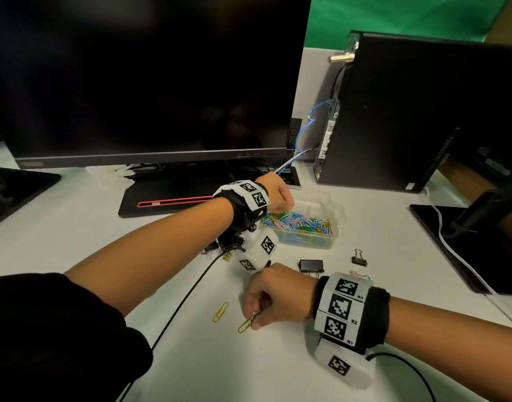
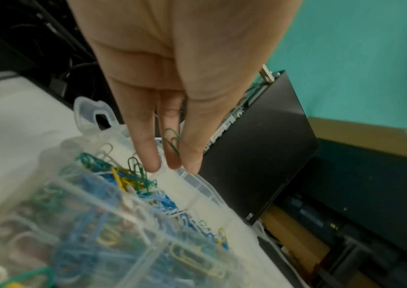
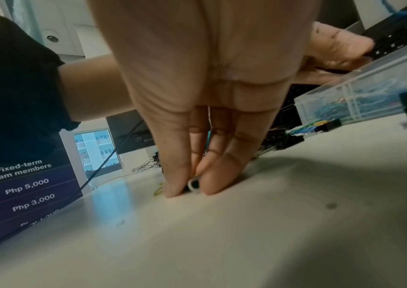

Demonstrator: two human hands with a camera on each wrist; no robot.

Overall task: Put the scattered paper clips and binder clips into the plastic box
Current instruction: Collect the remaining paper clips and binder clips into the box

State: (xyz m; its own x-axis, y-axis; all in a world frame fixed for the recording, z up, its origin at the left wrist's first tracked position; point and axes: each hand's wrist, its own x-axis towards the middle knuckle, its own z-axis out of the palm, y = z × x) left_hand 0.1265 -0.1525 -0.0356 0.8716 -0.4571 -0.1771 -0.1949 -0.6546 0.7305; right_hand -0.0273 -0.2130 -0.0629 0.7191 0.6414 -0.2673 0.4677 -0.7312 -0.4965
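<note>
The clear plastic box (image 1: pixel 307 240), heaped with coloured paper clips, sits mid-desk. Above its far left corner, my left hand (image 1: pixel 286 204) pinches a green paper clip (image 2: pixel 172 140) between thumb and fingers, over the box (image 2: pixel 197 181). Nearer me, my right hand (image 1: pixel 257 317) pinches a yellow paper clip (image 1: pixel 249 322) whose lower end touches the desk. A second yellow paper clip (image 1: pixel 220 311) lies just left of it. A large black binder clip (image 1: pixel 311 266) and a small one (image 1: pixel 359 257) lie in front of the box. In the right wrist view the fingertips (image 3: pixel 175 187) press on the desk.
A dark monitor (image 1: pixel 147 82) and its base (image 1: pixel 173 198) stand behind the box, with a black computer tower (image 1: pixel 408 111) at the right. More clips (image 1: pixel 217 250) lie partly hidden under my left wrist. A black wrist cable (image 1: pixel 185 300) crosses the desk.
</note>
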